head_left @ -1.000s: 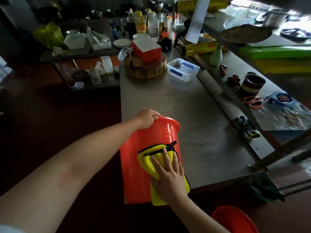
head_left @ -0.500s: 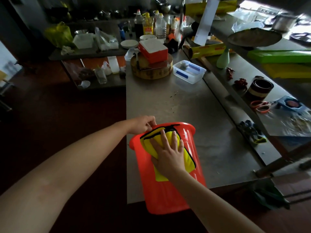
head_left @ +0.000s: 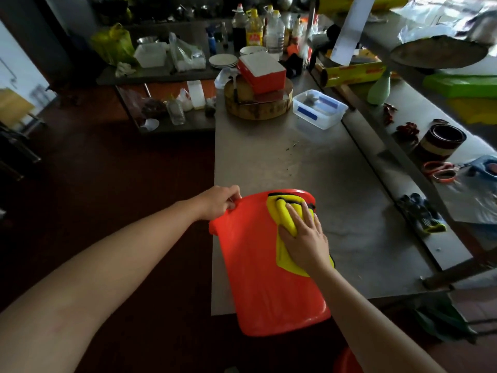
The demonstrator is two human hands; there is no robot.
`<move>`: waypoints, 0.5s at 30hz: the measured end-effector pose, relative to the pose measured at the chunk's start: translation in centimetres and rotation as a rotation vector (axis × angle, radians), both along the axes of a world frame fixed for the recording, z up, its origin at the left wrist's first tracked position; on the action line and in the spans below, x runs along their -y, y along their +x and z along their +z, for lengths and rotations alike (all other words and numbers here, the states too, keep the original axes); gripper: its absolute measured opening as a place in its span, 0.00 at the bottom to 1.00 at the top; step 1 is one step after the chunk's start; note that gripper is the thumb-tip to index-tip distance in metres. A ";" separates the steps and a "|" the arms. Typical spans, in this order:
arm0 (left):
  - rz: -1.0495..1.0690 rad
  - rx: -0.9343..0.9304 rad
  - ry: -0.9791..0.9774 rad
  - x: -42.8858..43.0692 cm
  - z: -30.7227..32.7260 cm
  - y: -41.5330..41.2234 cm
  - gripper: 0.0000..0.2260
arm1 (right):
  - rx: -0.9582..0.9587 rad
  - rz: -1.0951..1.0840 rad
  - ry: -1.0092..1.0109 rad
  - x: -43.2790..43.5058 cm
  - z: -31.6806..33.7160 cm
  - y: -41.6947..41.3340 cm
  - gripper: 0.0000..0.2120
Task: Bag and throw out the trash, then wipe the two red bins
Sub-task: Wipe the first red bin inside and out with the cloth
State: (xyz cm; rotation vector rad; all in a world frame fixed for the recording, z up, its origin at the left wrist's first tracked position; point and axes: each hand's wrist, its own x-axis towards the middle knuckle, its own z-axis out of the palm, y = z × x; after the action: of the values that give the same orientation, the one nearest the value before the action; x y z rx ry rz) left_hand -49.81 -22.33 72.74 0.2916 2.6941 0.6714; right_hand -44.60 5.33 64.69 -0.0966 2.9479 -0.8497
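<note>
I count two red bins. One red bin [head_left: 258, 278] lies on its side at lower centre of the frame, its mouth pointing up the frame and its base hanging past the near edge of the steel table [head_left: 295, 162]. A second red bin [head_left: 347, 362] shows only as a curved sliver at the bottom edge.

There is one yellow cloth [head_left: 285, 219], black-trimmed, draped over the upturned side near the rim. My right hand [head_left: 305, 235] lies flat on the cloth, fingers straight and slightly spread, pressing it against the plastic. My left hand [head_left: 219, 201] sits at the rim's left edge, fingers curled over the lip and gripping it.

Further up the table I see:
- one round chopping block [head_left: 258, 109] with one red box [head_left: 262, 72] on it
- one clear tub [head_left: 318, 109] with blue clips
- one pair of orange-handled scissors [head_left: 441, 172] at the right edge

Several bottles cluster at top centre; I cannot count them surely. One bottle [head_left: 254, 29] carries a yellow label, its writing too small to read.
</note>
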 end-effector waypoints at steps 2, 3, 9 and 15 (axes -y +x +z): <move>0.022 0.006 0.011 0.2 -0.1 0.2 0.07 | 0.048 -0.065 -0.138 -1.0 -0.4 -0.5 0.33; 0.029 0.008 0.012 0.3 -0.2 0.3 0.06 | 0.076 -0.111 -0.229 -1.7 -0.7 -0.7 0.34; 0.023 -0.067 0.075 -1.4 0.2 0.9 0.15 | 0.163 -0.173 -0.370 -3.3 -1.9 -1.4 0.32; 0.046 -0.089 0.044 -3.5 0.3 -0.2 0.16 | 0.077 -0.080 -0.214 -1.4 -0.5 -0.2 0.31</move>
State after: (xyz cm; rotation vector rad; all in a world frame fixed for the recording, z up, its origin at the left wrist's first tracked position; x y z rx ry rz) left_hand -50.01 -18.84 73.04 0.2769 2.7809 0.7495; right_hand -44.78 6.73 64.15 0.0424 2.7970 -1.1511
